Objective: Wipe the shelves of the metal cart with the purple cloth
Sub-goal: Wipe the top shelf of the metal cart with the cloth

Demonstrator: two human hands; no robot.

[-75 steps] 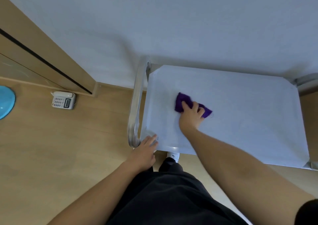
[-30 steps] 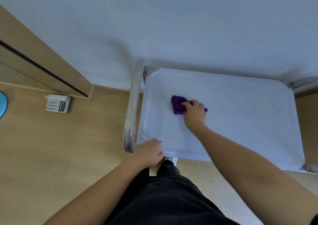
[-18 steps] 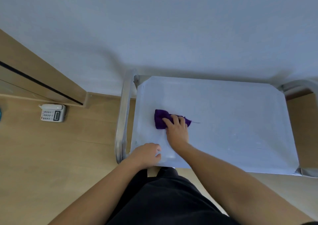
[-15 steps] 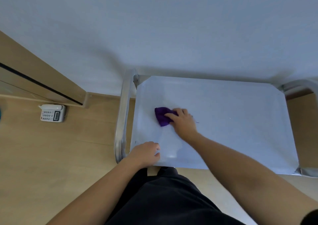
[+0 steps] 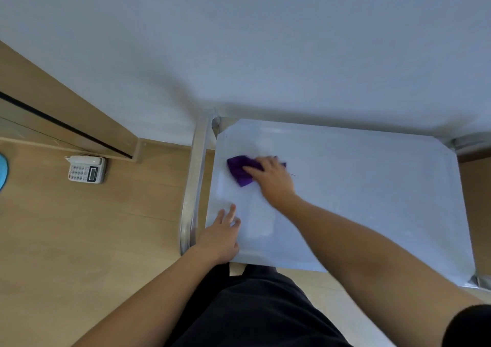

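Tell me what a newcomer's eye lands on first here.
The purple cloth stands out most, a dark patch on the pale top shelf of the metal cart, near its left end and partly under the right hand. The left hand rests with straight fingers on the shelf's near left corner. To the left, a white telephone sits on the wooden floor.

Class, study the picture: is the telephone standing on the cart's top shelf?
No, the telephone lies on the wooden floor, left of the cart and apart from it.
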